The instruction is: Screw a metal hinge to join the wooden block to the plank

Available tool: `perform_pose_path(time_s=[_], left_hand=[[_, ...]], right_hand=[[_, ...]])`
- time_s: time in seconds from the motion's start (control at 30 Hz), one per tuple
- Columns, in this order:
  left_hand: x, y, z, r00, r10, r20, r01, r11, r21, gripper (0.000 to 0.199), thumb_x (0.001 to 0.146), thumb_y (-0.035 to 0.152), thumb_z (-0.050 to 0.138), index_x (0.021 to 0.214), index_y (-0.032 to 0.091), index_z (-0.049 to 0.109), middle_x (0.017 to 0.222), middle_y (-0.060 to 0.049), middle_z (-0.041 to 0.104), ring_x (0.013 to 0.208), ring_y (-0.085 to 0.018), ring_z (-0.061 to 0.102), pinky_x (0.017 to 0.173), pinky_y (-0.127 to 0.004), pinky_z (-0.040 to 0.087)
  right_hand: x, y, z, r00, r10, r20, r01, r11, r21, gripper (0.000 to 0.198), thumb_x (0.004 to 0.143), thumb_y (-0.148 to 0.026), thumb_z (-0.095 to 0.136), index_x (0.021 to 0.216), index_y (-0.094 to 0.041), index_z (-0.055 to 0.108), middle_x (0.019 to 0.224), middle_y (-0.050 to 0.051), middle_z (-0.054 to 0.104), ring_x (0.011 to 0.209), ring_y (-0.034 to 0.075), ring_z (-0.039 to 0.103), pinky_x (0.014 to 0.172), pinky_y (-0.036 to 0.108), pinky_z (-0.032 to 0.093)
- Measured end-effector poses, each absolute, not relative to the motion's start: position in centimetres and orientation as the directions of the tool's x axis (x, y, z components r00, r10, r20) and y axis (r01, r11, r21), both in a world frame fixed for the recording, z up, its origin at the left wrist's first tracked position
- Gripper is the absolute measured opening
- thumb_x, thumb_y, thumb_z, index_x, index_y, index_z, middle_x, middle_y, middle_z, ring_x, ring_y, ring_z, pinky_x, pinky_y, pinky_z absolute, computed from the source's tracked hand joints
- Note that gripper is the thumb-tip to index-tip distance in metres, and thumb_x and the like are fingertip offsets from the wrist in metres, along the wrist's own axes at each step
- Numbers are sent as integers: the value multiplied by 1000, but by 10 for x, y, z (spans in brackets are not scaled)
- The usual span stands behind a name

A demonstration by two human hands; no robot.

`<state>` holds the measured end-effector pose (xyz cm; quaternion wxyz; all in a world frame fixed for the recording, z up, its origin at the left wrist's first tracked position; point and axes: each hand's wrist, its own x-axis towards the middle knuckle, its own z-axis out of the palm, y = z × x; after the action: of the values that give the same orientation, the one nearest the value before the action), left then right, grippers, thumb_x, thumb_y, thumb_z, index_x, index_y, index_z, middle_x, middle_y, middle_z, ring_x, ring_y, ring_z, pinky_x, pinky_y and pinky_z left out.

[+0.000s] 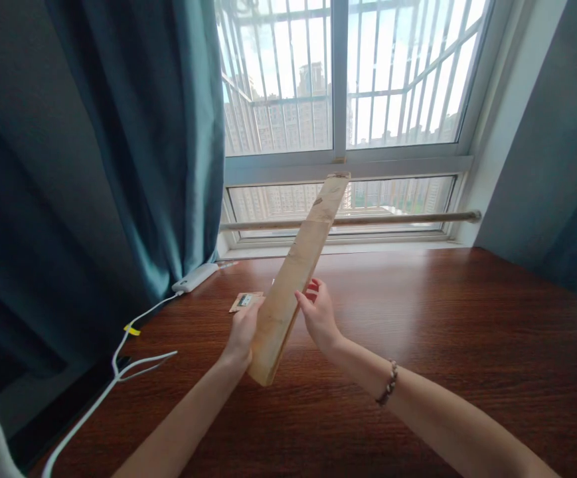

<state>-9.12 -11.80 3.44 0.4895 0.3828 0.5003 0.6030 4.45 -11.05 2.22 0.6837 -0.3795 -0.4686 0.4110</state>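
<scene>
A long, flat, beige board-like piece (288, 279), perhaps a narrow box, is held tilted above the table. Its far end points up towards the window and its near end is low. My left hand (243, 332) grips its left edge near the bottom, with the fingers hidden behind it. On the right edge, my right hand (318, 312) has its thumb against the side and its fingers curled around behind. Brown scuffs mark the upper part of the piece, and a seam crosses it. Beside my left hand lies a small flat tan packet (245, 301) with a dark and white middle.
The dark wood tabletop (417, 318) reaches the window. A white power strip (196, 277) lies by the blue curtain (188, 133), with a white cable (116, 358) running down the left. A horizontal rail (408, 218) crosses the low window.
</scene>
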Motion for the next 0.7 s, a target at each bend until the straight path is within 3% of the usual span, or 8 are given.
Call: perform_pose_path(time_s=[0.17, 0.3, 0.53, 0.7], left_hand=[[-21, -153, 26, -51, 989, -140, -327, 116, 938, 22, 70, 32, 67, 80, 14, 59, 72, -5, 67, 62, -15, 61, 58, -25, 47], [33, -168, 10, 141, 978, -155, -416, 200, 887, 34, 67, 41, 71, 82, 18, 50, 66, 0, 62, 57, -14, 59, 55, -25, 45], [89, -159, -13, 465, 858, -216, -317, 390, 865, 49, 59, 41, 78, 94, 13, 60, 87, -9, 67, 73, -17, 62, 63, -28, 46], [91, -145, -21, 498, 834, -238, -241, 397, 885, 52, 58, 40, 79, 98, 12, 61, 85, -10, 67, 70, -17, 63, 63, -28, 48]], right_hand=[[134, -141, 30, 212, 954, 211, -251, 262, -932, 40, 63, -26, 70, 100, -16, 60, 100, 8, 64, 87, 21, 60, 79, 34, 48], [203, -156, 27, 171, 978, 120, -304, 168, -938, 41, 57, -20, 74, 97, -15, 65, 93, 7, 69, 83, 20, 62, 75, 31, 48], [287, -151, 12, 133, 991, 23, -288, 61, -956, 36, 51, -21, 76, 86, -17, 70, 90, 10, 71, 75, 22, 66, 68, 32, 52], [298, -141, -4, 92, 996, -3, -297, 25, -955, 38, 52, -21, 75, 89, -15, 70, 96, 11, 70, 79, 22, 67, 69, 32, 53]])
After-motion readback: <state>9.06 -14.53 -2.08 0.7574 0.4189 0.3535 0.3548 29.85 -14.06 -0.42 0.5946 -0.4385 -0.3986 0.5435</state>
